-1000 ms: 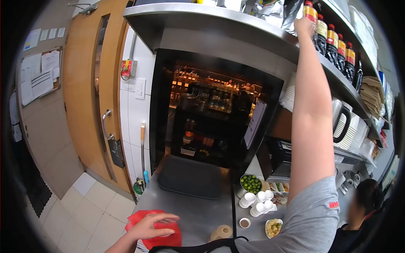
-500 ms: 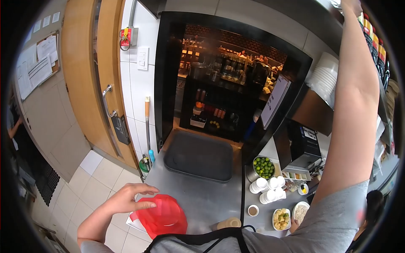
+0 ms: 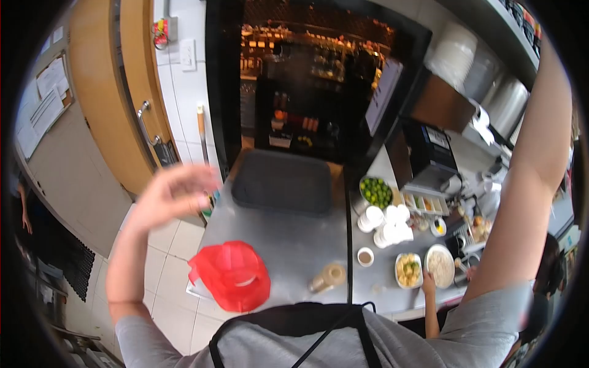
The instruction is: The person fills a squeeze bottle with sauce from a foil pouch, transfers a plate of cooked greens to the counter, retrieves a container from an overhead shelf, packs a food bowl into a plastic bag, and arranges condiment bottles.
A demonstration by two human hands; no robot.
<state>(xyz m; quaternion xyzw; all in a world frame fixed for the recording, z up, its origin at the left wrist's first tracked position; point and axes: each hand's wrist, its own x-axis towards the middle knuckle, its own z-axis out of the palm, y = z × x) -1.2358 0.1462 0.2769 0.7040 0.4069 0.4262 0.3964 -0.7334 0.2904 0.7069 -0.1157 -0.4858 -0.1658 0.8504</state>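
My left hand point(image 3: 172, 199) is raised over the left edge of the steel counter point(image 3: 288, 245), smeared by motion. Its fingers are curved and apart from the thumb, with nothing seen between them. Below it, a red plastic bag point(image 3: 236, 279) lies bunched on the counter's near left corner, not touched. My right arm stretches up toward the shelf point(image 3: 491, 12) at the upper right; the hand itself is beyond the picture. A squeeze bottle point(image 3: 328, 278) with pale brown contents stands near my body, and a dark tray point(image 3: 282, 183) lies at the back.
On the right counter are limes point(image 3: 376, 192), stacked white cups point(image 3: 392, 227), a small cup of brown liquid point(image 3: 365, 257) and a bowl of yellow food point(image 3: 408, 270). Another person's hand point(image 3: 428, 283) touches a white oval bowl point(image 3: 440, 267). Stacked containers point(image 3: 453, 55) stand under the shelf.
My left hand has lifted off the red bag and moved up and left. The view has tilted down, and my right hand has gone out of the picture.
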